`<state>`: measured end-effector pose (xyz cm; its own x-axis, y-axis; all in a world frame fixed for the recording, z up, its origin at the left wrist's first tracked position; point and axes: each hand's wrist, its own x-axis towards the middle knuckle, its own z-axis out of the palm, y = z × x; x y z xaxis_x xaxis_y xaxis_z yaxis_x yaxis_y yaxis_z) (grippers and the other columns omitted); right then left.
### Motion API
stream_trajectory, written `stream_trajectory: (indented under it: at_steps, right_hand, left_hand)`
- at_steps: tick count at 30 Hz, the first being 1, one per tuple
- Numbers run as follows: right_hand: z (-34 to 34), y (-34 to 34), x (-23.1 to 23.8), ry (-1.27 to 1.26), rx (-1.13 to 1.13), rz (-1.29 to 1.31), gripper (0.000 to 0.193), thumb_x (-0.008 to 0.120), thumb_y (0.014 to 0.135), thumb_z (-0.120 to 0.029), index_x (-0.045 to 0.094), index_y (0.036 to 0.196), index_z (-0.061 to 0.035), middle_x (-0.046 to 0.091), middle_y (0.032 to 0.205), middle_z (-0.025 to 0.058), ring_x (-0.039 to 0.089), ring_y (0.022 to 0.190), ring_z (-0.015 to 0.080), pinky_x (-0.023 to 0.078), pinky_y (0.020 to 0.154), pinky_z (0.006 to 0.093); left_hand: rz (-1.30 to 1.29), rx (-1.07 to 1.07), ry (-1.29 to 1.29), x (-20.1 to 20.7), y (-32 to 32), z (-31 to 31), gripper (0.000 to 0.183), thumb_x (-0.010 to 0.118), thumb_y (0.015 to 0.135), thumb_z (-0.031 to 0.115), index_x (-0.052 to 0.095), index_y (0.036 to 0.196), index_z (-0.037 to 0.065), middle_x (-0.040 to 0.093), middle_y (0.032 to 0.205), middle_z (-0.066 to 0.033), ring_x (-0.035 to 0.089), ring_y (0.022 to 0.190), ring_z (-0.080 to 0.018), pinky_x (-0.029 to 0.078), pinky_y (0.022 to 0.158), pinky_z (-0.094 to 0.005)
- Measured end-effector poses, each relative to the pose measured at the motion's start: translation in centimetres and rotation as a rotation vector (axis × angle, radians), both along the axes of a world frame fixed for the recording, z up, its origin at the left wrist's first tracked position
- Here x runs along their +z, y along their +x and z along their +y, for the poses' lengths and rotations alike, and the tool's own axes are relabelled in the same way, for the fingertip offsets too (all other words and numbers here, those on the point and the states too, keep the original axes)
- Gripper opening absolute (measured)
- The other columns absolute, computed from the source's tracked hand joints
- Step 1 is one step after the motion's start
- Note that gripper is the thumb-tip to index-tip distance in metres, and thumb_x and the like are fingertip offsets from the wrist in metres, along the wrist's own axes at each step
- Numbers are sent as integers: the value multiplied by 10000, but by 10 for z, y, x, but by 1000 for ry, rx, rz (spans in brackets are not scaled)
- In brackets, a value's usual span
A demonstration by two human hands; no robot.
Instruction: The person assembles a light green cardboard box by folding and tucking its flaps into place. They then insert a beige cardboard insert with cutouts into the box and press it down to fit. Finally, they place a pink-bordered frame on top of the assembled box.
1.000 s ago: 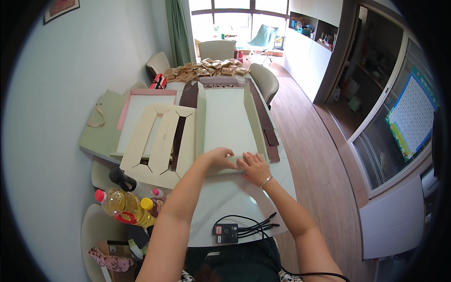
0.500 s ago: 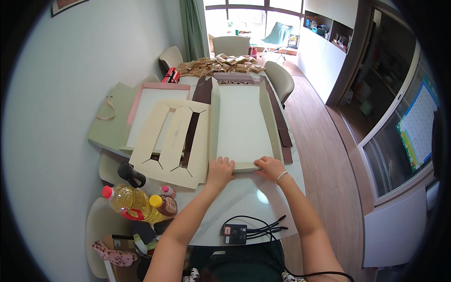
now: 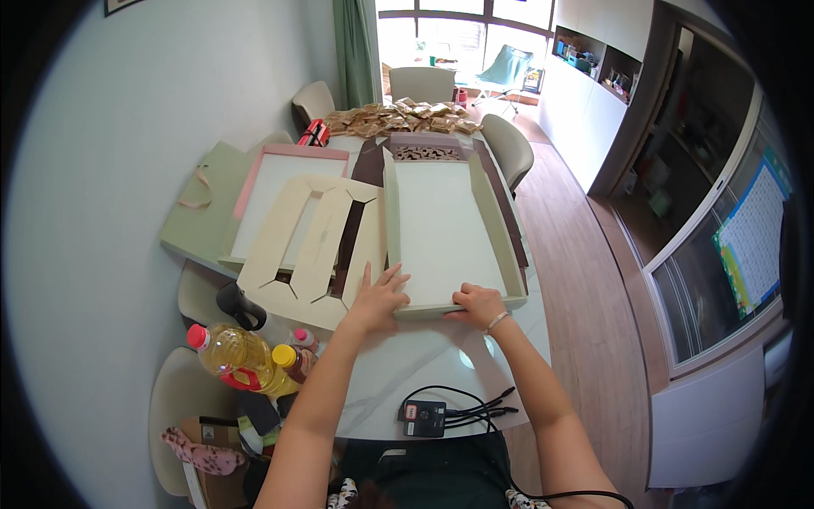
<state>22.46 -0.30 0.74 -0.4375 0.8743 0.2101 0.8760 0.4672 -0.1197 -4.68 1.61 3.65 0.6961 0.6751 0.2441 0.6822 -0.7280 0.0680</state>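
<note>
A long, shallow cardboard box with pale green walls [image 3: 489, 208] and a white inside lies lengthwise on the table before me. My right hand [image 3: 477, 305] is closed over its near wall, right of the middle, fingers inside the rim. At the near left corner my left hand [image 3: 379, 299] has its fingers spread, the tips close to the wall; whether they touch it I cannot tell. Beside that hand lies a flat cream cardboard insert [image 3: 319, 242] with long slots. Dark brown cardboard [image 3: 370, 163] shows under and beside the box.
A pink-edged tray [image 3: 303, 153] and a green ribbon-handled bag [image 3: 203, 197] lie left. An oil bottle [image 3: 242, 356], smaller bottles and a black-handled item [image 3: 240, 307] stand near left. A cabled black device [image 3: 424, 417] rests at the near edge; many small packets [image 3: 398, 117] cover the far end.
My left hand has let go of the near wall, moved left and spread its fingers. My right hand has shifted slightly left along the wall. The box's near end has swung a little right.
</note>
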Motion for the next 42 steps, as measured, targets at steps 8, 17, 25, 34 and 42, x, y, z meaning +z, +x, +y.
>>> stream_trajectory:
  at_steps: [8, 17, 25, 34, 42]
  right_hand:
    - [-19, -7, -2, -71, -16, -129, 386, 682, 794, -501, 633, 879, -127, 617, 850, 57, 637, 826, 246, 521, 689, 376]
    - [-23, -23, -19, -163, -23, -101, 468, 683, 780, -543, 608, 975, -124, 620, 912, 87, 620, 909, 269, 505, 774, 409]
    - [16, -6, -22, -823, 89, 171, 398, 582, 799, -388, 608, 994, -43, 646, 1002, 145, 610, 961, 296, 475, 825, 368]
    - [31, -21, -41, -698, -69, 25, 310, 477, 853, -242, 701, 962, -58, 680, 1062, 192, 637, 986, 356, 495, 881, 417]
    - [19, -15, -32, -486, -56, 193, 283, 586, 828, -346, 648, 847, -71, 681, 918, 161, 645, 885, 340, 512, 827, 417]
  left_hand:
    - [-108, -122, -239, -29, 7, 4, 390, 837, 593, 413, 671, 710, 80, 647, 986, -43, 478, 1229, -243, 349, 1049, -547]
    - [186, 122, 34, -20, 38, -35, 349, 802, 628, 390, 677, 776, 100, 634, 871, -19, 575, 1010, -231, 251, 1117, -623]
    - [-108, 129, 155, -79, 72, -44, 372, 787, 654, 379, 617, 870, 129, 587, 793, -29, 595, 817, -210, 434, 711, -383]
    - [-92, 137, 174, -71, 73, -45, 390, 810, 605, 378, 584, 795, 122, 578, 781, -26, 601, 743, -210, 465, 622, -360]
    - [-103, 138, 154, -59, 74, -50, 417, 781, 646, 428, 615, 847, 102, 563, 840, -44, 569, 846, -213, 460, 622, -352]
